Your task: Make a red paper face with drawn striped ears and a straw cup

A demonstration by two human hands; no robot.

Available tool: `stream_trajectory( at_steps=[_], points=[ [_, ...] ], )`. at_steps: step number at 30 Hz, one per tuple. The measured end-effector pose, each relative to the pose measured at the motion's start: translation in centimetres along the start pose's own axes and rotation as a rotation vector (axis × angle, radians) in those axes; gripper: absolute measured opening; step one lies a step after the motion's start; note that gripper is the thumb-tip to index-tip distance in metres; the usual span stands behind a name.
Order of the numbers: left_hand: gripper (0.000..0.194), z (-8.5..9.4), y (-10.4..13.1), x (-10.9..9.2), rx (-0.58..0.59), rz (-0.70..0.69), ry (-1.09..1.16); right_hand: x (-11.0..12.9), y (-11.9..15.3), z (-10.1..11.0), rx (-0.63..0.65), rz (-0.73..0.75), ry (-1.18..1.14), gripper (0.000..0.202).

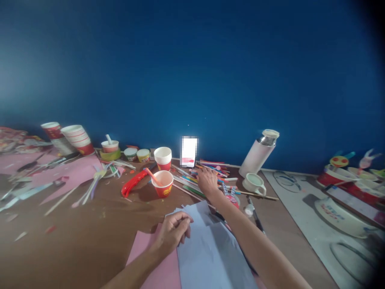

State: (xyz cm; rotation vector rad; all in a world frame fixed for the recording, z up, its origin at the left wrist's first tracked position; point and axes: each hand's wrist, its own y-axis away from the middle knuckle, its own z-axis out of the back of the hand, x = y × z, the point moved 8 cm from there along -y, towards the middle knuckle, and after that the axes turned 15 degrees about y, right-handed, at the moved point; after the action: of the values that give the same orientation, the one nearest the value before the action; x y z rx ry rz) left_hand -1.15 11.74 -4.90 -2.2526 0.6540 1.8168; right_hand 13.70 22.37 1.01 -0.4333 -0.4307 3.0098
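My left hand (pixel 176 229) hovers over or rests at the left edge of blue-grey paper sheets (pixel 204 245), its fingers curled in and the thumb against them, with nothing showing in them. Under those sheets lies pink paper (pixel 144 245). My right hand (pixel 208 181) reaches forward over a scattered heap of coloured pens and sticks (pixel 186 179), fingers stretched out and a little apart. Whether its fingertips touch a pen is hard to tell. Beyond that hand a bright phone-like screen (pixel 189 150), blurred out, stands against the wall. A red-and-white patterned thing (pixel 232 200) lies beside my right forearm.
Left of the pens are a paper cup (pixel 163 184) with an orange stick, stacked cups (pixel 163 158) and a red curved tool (pixel 132 182). A tilted-looking thermos (pixel 259 152) and a mug (pixel 254 184) stand right. Paper scraps (pixel 72 172) cover the far left.
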Motion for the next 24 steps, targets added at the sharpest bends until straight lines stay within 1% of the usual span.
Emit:
stream_trajectory(
  at_steps=[2,4,5,7,11,14,17,19,22,24],
  points=[
    [0.030,0.1,-0.1,0.2,-0.002,0.000,0.001,0.1,0.2,0.9,-0.021,0.003,-0.030,0.029],
    [0.029,0.1,-0.1,0.3,-0.005,0.001,0.002,0.5,0.6,2.2,-0.051,0.022,-0.071,0.024],
    [0.028,0.2,-0.1,0.4,-0.008,0.001,0.002,0.9,0.8,3.0,-0.067,0.036,-0.095,0.021],
    [0.026,0.2,-0.2,0.4,-0.015,0.001,0.004,2.0,1.1,4.7,-0.099,0.073,-0.144,0.021],
    [0.027,0.1,-0.3,0.5,-0.023,0.001,0.013,5.5,1.3,8.4,-0.158,0.175,-0.226,0.027],
    [0.032,0.1,-0.5,0.7,-0.016,-0.001,0.029,8.6,0.9,10.3,-0.198,0.238,-0.265,0.026],
    [0.038,0.0,-0.6,0.8,-0.002,-0.014,0.038,10.8,0.7,11.0,-0.219,0.282,-0.279,0.033],
    [0.041,0.0,-0.6,0.8,0.003,-0.022,0.036,11.5,1.1,10.9,-0.227,0.307,-0.280,0.035],
    [0.039,-0.1,-0.5,0.7,0.011,-0.030,0.021,11.4,2.0,10.2,-0.244,0.351,-0.274,0.033],
    [0.035,0.0,-0.4,0.6,0.009,-0.040,-0.001,10.8,2.7,9.7,-0.259,0.382,-0.268,0.024]
  ],
)
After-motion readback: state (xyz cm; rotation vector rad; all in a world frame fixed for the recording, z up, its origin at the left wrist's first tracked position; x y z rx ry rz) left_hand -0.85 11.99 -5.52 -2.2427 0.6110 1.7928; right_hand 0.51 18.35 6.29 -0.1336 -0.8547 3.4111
